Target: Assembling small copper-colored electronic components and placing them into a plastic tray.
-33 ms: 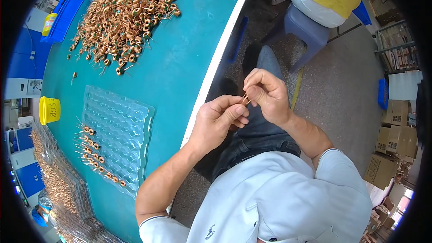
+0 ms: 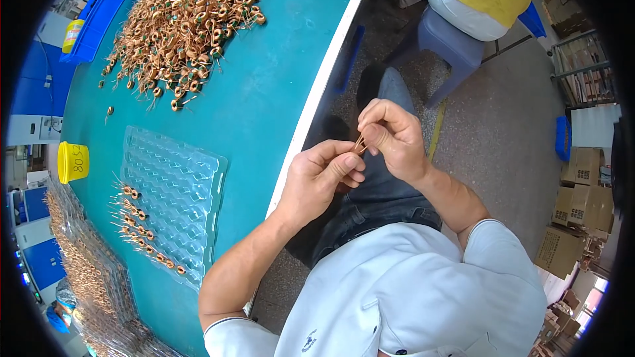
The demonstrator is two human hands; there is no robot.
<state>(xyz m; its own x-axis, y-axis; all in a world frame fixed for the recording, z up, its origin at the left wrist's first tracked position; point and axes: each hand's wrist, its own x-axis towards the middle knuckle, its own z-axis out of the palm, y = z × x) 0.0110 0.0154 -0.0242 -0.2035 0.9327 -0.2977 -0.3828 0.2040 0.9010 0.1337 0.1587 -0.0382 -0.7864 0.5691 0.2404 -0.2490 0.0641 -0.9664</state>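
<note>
Over my lap, beyond the table's edge, my two hands meet at a small coil with thin copper wire leads (image 2: 359, 143). My left hand (image 2: 324, 175) is closed, thumb and forefinger pinching the coil, whose body is mostly hidden by the fingers. From the right, my right hand (image 2: 395, 140) pinches at the upright leads with thumb and fingertips. On the table to the left lies a clear plastic tray (image 2: 175, 188) with moulded pockets. Several copper-wound ring coils (image 2: 139, 228) sit along its left side, leads pointing outward.
A large heap of ring coils (image 2: 188, 26) covers the far left of the green table (image 2: 278, 46). Stacked filled trays (image 2: 92, 258) stand at the near left, by a yellow tub (image 2: 73, 162). Someone in yellow sits on a blue stool (image 2: 450, 36) at far right. Cardboard boxes (image 2: 575, 205) line the right.
My right hand has shifted up very slightly at the wire leads. Both hands keep their pinch, and the tray and heap are unchanged.
</note>
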